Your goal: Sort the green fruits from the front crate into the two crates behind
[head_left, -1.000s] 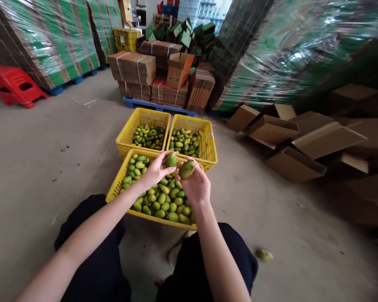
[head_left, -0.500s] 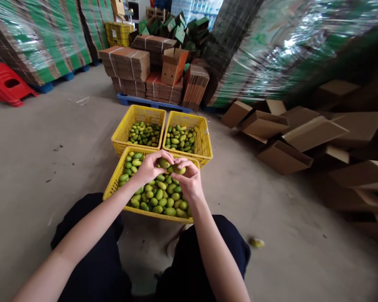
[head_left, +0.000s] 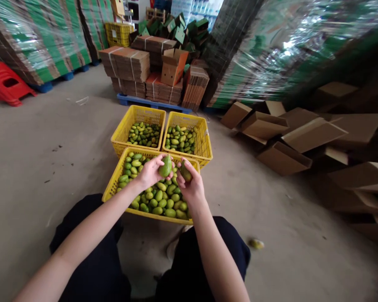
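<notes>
My left hand is closed around a green mango, whose broad side faces up. Close beside it, my right hand grips a darker, brownish-green mango, partly hidden by the fingers. Both hands hover over the near yellow crate, which is filled with green and yellowish mangoes. Behind it stand two more yellow crates: the left one and the right one each hold a lower layer of similar fruit.
One yellowish fruit lies on the floor at my right. Open cardboard boxes are heaped to the right. Flattened cartons sit on a blue pallet beyond the crates. A red stool and wrapped green stacks stand at left.
My hands have moved slightly apart and turned, lowering a little. The mango in my left hand now shows its broad green side; the right one has been turned more upright. Both stay held.
</notes>
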Tool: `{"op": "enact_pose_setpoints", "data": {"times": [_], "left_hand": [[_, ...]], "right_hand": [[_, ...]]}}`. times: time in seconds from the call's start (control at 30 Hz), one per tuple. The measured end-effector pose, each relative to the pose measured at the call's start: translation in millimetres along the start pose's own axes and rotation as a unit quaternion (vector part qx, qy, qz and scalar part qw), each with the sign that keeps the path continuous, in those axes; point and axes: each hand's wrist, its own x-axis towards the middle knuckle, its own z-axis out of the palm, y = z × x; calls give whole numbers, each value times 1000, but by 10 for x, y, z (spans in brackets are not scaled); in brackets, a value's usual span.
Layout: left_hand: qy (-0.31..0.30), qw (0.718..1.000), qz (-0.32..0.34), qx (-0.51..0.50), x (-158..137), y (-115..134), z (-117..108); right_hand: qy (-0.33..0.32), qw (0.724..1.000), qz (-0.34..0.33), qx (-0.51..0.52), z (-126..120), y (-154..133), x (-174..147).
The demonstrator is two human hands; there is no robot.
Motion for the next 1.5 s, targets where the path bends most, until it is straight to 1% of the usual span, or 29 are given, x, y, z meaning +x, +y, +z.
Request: {"op": "enact_pose_setpoints", "data": {"times": [0.03, 0.1, 0.2, 0.23, 0.3, 0.37, 0.43, 0.5, 0.6, 0.67, 0.73, 0.77, 0.83, 0.9, 1.0, 1.1, 1.2, 1.33, 1.5], "left_hand": [[-2, 999, -10, -38, 0, 2, 17], [2, 995, -15, -99, -1, 13, 46], [20, 987, -9, -161, 8, 25, 64], [25, 984, -13, -175, 16, 22, 63], [41, 980, -22, -196, 35, 5, 60], [60, 975, -18, -215, 54, -22, 62], [77, 969, -2, -235, 70, -47, 65], [86, 964, 9, -250, 83, -59, 60], [85, 967, 20, -241, 98, -43, 34], [73, 976, 33, -200, 100, -13, 15], [55, 986, 54, -147, 96, 23, 10], [49, 989, 66, -123, 95, 39, 14], [46, 990, 90, -97, 101, 58, 31], [52, 987, 113, -103, 131, 52, 48], [47, 979, 140, -139, 225, -8, 44], [50, 972, 169, -156, 344, -99, -2], [59, 966, 191, -164, 435, -176, -44], [68, 968, 171, -171, 471, -221, -46], [68, 963, 167, -198, 471, -219, -47]], "right_hand": [[-5, 1000, 3, -3, 14, 0, -7], [-5, 1000, -14, -11, 67, 8, -44], [26, 996, -80, -24, 170, 22, -131], [34, 994, -100, -29, 196, 23, -157], [28, 991, -122, -36, 228, 19, -188], [17, 991, -127, -28, 233, 13, -185], [29, 990, -136, -13, 223, 12, -156], [46, 988, -144, -21, 213, 19, -125], [57, 981, -172, -72, 219, 27, -120], [64, 971, -210, -94, 235, 23, -135], [49, 969, -225, -92, 249, 11, -134], [32, 973, -216, -79, 252, 7, -118], [6, 985, -170, -26, 250, 11, -54], [9, 992, -113, 56, 241, 41, 41], [45, 982, -59, 176, 231, 118, 182], [62, 966, -58, 244, 233, 174, 280], [65, 964, -78, 247, 233, 188, 350], [85, 970, -95, 210, 226, 204, 424], [79, 969, -86, 217, 201, 254, 462]]}}
